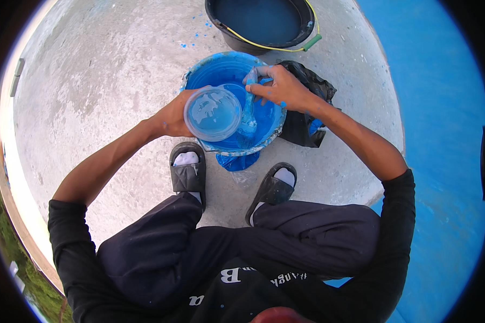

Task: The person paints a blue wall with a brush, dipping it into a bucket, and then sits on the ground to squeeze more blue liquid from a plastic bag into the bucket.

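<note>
My left hand grips a round clear plastic tub by its side. The tub is tilted over the blue paint bucket, its inside wet with bluish liquid. Above the same bucket, my right hand pinches the upper end of a paintbrush. Blue paint coats the brush, and its bristles point down into the bucket beside the tub. Whether the bristles touch the paint or the bucket wall, I cannot tell. Dried pale and blue paint crusts the bucket's rim.
A black bucket of dark bluish water stands beyond, with a yellow handle. At the right of the paint bucket lies a crumpled black plastic bag. My sandalled feet are close in front. Blue-painted surface borders the grey concrete.
</note>
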Available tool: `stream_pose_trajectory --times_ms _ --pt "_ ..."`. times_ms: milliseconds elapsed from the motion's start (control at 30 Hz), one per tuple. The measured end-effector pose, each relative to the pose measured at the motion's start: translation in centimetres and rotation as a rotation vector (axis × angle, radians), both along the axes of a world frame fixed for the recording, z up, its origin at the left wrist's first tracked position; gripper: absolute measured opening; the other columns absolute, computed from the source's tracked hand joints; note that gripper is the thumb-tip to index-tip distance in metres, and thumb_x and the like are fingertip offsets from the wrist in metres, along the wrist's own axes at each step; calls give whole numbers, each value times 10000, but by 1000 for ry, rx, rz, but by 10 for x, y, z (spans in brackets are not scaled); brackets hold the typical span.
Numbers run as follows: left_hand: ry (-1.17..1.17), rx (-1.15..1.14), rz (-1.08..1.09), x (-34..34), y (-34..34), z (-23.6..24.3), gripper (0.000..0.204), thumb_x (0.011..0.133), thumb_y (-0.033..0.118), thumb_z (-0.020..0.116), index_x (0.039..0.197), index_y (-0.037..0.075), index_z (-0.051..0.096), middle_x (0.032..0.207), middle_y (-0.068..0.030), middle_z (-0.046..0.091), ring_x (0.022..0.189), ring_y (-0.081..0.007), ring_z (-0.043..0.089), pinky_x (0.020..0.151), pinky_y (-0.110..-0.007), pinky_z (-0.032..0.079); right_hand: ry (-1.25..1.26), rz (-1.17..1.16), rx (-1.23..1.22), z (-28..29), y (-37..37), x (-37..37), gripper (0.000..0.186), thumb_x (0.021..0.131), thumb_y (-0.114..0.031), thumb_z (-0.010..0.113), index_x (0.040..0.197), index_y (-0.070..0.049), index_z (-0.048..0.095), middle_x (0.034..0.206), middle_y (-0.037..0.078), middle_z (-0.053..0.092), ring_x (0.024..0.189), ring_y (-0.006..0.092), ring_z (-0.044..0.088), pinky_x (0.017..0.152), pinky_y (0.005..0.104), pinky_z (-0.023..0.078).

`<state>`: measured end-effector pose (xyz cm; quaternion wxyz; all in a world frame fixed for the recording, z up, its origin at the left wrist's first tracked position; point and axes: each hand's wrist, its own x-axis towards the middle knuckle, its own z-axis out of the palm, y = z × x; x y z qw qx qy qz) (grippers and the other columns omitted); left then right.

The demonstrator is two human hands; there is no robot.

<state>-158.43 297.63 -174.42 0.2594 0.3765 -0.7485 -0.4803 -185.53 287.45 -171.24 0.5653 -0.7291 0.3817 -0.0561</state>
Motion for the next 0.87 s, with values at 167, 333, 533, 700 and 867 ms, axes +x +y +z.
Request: stream_pose_trajectory --times_ms 167,333,533,700,867 --pt "24 -34 26 -2 1 -1 831 667 338 888 1336 44 493 1262 -162 604 1178 -311 580 1052 -421 423 78 -8 -4 -7 -2 -5 239 856 -225 665 898 9 645 753 113 670 632 145 636 578 313 507" --pt "18 23 0 -5 1 9 770 673 334 883 1290 45 524 1228 -156 619 1149 -303 595 1038 -415 432 223 45 -90 13 -8 -1 308 916 -240 639 1066 28 656 887 128 686 714 174 667 633 309 560" --pt "41 9 18 -5 3 10 767 673 337 882 1287 44 527 1228 -153 619 1149 -300 595 1037 -412 432 115 -34 -42 5 -6 -2 317 909 -232 630 1094 24 653 891 124 691 680 155 664 625 297 551" --pt "39 13 6 -5 3 8 758 672 329 882 1282 49 530 1232 -150 617 1152 -297 594 1035 -408 433 182 50 -74 -5 -3 -6 322 898 -229 638 1093 27 656 880 132 690 653 158 661 611 297 549" --pt "54 30 -13 -6 9 11 746 676 318 877 1283 55 530 1233 -148 617 1153 -297 595 1031 -407 437 213 13 -198 3 -4 -3 327 869 -248 665 1071 9 672 819 131 688 624 168 657 593 316 550"
